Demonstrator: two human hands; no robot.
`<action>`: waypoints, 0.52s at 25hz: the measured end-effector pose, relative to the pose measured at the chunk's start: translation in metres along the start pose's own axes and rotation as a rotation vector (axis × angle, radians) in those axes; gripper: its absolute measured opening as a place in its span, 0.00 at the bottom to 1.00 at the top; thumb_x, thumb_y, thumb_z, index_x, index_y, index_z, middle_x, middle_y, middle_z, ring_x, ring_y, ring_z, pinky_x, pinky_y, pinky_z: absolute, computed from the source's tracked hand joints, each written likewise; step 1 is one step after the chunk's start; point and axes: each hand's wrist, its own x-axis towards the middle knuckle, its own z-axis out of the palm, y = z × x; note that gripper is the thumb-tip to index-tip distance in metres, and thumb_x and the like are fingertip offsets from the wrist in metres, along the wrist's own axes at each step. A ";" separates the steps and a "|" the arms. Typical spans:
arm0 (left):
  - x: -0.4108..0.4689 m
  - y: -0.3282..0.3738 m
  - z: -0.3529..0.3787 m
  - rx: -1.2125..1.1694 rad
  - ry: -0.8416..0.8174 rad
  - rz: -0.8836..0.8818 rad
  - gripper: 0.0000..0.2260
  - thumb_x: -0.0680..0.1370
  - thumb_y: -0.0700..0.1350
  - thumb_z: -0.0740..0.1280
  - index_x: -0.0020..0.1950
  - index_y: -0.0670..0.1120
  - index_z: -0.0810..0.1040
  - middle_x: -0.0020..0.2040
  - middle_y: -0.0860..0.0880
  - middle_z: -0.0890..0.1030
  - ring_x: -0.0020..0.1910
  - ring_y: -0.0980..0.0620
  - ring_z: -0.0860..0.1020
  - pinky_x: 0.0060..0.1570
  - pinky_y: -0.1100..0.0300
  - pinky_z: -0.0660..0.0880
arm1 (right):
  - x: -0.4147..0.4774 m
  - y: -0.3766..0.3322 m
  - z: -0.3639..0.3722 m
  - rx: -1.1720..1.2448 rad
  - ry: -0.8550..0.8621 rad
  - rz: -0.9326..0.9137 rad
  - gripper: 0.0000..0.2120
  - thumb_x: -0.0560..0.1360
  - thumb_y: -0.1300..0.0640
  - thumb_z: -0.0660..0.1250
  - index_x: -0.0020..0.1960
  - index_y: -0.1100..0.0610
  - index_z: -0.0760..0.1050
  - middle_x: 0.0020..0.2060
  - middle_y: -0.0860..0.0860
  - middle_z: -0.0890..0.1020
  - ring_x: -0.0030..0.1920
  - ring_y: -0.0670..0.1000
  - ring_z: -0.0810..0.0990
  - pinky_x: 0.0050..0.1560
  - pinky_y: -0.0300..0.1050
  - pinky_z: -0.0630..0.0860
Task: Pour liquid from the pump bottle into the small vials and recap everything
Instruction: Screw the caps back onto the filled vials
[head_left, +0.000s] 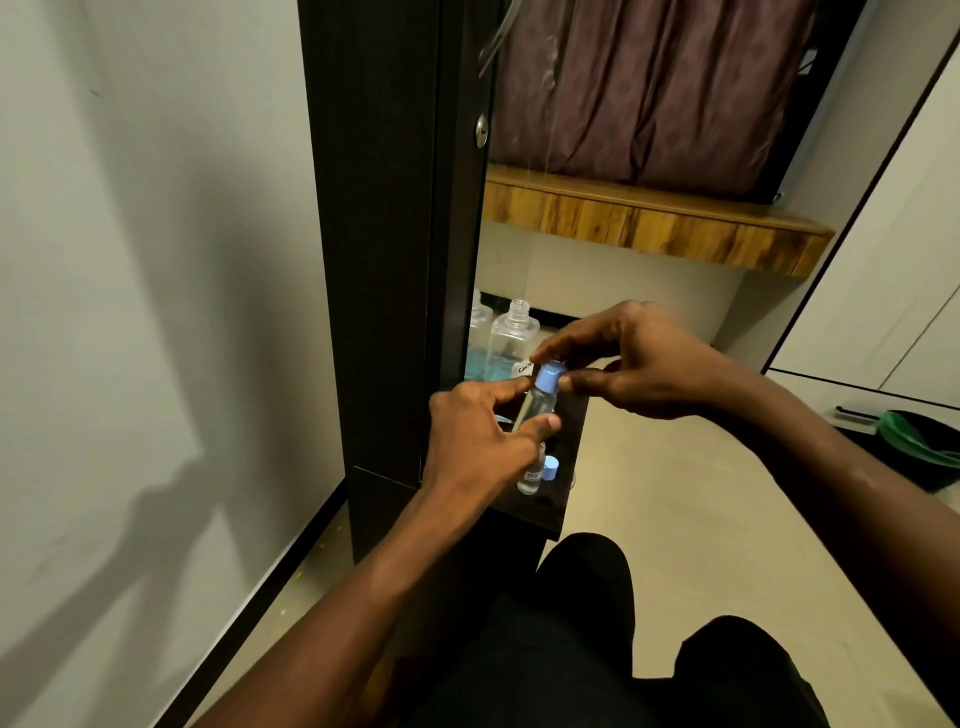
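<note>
I see the left hand (483, 441) gripping the small vial (537, 408) mid-body; right hand (634, 364) pinches its blue cap (548, 376). Light, smooth, probably slippery: hold body, twist cap only.

Maroon curtain (649, 88) behind wood shelf (649, 223); green bag (919, 439) on floor, right.

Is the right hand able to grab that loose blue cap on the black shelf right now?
Probably not right away. The right hand is busy pinching the cap on the vial that the left hand holds, and that left hand hangs just above the loose blue cap.
</note>
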 end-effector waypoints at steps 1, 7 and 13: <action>0.000 -0.001 0.000 0.004 -0.004 0.001 0.22 0.71 0.50 0.80 0.64 0.50 0.84 0.53 0.53 0.87 0.48 0.59 0.83 0.47 0.65 0.82 | 0.001 0.001 0.003 -0.033 0.025 0.017 0.13 0.73 0.50 0.75 0.57 0.52 0.84 0.46 0.46 0.87 0.44 0.41 0.85 0.43 0.37 0.83; 0.003 -0.007 0.000 -0.001 -0.008 -0.007 0.20 0.73 0.47 0.79 0.65 0.51 0.82 0.55 0.53 0.86 0.52 0.59 0.83 0.44 0.76 0.76 | 0.011 0.001 0.009 -0.069 0.001 0.025 0.23 0.72 0.42 0.73 0.62 0.54 0.82 0.48 0.48 0.87 0.44 0.42 0.86 0.47 0.36 0.83; 0.002 -0.019 0.003 -0.044 -0.030 -0.051 0.20 0.76 0.43 0.76 0.67 0.51 0.81 0.54 0.52 0.87 0.52 0.58 0.84 0.54 0.65 0.81 | 0.029 0.006 0.031 -0.124 0.074 0.034 0.09 0.74 0.52 0.76 0.53 0.54 0.86 0.42 0.48 0.87 0.39 0.44 0.85 0.39 0.39 0.84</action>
